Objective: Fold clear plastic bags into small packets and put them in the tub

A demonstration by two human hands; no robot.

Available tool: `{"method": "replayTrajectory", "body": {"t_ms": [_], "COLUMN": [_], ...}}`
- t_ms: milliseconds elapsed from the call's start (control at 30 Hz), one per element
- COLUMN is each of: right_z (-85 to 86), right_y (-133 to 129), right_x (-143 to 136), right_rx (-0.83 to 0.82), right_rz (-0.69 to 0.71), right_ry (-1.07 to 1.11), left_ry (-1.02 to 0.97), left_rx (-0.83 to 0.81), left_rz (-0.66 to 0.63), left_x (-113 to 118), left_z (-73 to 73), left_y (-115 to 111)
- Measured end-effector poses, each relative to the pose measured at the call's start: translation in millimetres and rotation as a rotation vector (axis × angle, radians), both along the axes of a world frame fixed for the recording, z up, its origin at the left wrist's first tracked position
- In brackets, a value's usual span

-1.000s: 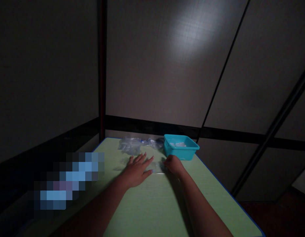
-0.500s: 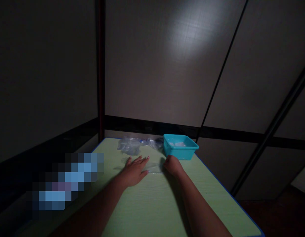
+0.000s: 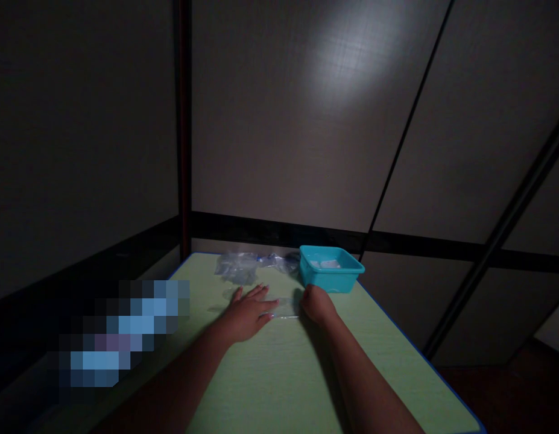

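Observation:
A clear plastic bag (image 3: 287, 308) lies flat on the pale green table (image 3: 261, 380). My left hand (image 3: 248, 314) rests on its left part, palm down with the fingers spread. At its right end my right hand (image 3: 316, 303) is closed in a fist, the bag's edge running up to the fingers; the fingertips are hidden. Just behind my right hand stands a turquoise basket (image 3: 331, 280) with white items (image 3: 330, 264) inside.
Crumpled clear plastic bags (image 3: 238, 265) lie at the table's far edge, left of the basket. A pixelated blue patch (image 3: 138, 325) covers something beside the table's left edge. Dark panels (image 3: 279, 120) rise behind the table.
The index finger of my left hand has shifted slightly right over the bag, away from the other fingers. My right hand stays closed in almost the same place.

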State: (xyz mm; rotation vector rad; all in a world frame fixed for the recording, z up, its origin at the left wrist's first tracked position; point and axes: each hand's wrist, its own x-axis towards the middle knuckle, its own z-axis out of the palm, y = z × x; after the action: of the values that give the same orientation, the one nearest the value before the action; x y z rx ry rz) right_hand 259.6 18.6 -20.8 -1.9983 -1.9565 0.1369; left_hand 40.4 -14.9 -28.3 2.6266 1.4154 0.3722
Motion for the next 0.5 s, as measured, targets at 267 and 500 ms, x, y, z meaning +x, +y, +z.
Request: {"method": "replayTrajectory", "body": {"t_ms": [267, 500], "right_z": [1.7, 13.4], "right_y": [-6, -16], "right_x": [-1, -9], "right_rx": [0.006, 0.132], "right_rz": [-0.011, 0.015], "right_ry": [-0.050, -0.070], "left_ry": [-0.028, -0.020], "left_rx": [-0.098, -0.100], "left_rz": [-0.159, -0.163], "left_x": [1, 2], "left_z": [4.1, 6.6], "left_y": [-4, -7]}}
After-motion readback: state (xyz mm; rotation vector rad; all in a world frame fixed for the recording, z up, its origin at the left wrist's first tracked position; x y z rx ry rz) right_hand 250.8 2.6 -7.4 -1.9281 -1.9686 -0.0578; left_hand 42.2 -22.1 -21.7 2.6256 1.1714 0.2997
